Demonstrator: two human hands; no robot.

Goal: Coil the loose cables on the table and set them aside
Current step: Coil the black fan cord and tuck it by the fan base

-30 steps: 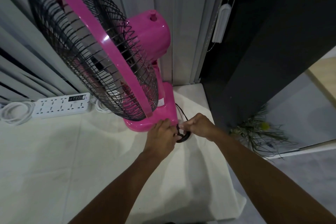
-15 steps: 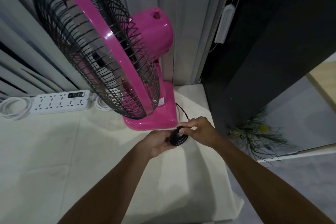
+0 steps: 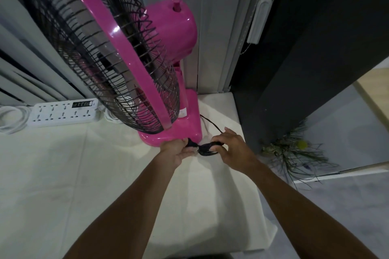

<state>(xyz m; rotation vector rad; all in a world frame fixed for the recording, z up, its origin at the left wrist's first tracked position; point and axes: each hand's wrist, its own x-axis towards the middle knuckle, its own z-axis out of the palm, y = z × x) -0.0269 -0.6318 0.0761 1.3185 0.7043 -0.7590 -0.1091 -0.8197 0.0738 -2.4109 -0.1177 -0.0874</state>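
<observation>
A small black coiled cable [image 3: 205, 147] is held between both hands just in front of the pink fan's base [image 3: 181, 130]. My left hand [image 3: 177, 150] grips the coil's left end; my right hand [image 3: 230, 148] pinches its right side. A black lead [image 3: 210, 123] runs from the coil back to the rear of the fan. Fingers hide part of the coil. A coiled white cable [image 3: 12, 118] lies at the far left beside a white power strip [image 3: 63, 111].
The pink fan with a black wire cage [image 3: 94, 48] stands at the back of the cloth-covered table [image 3: 63, 174]. A dark cabinet [image 3: 305, 48] rises right of the table. The table's right edge drops off near a dried plant [image 3: 294, 151] on the floor.
The hands have drawn the coil flatter and wider, the left hand moving slightly left toward the fan base. The view has shifted a little closer.
</observation>
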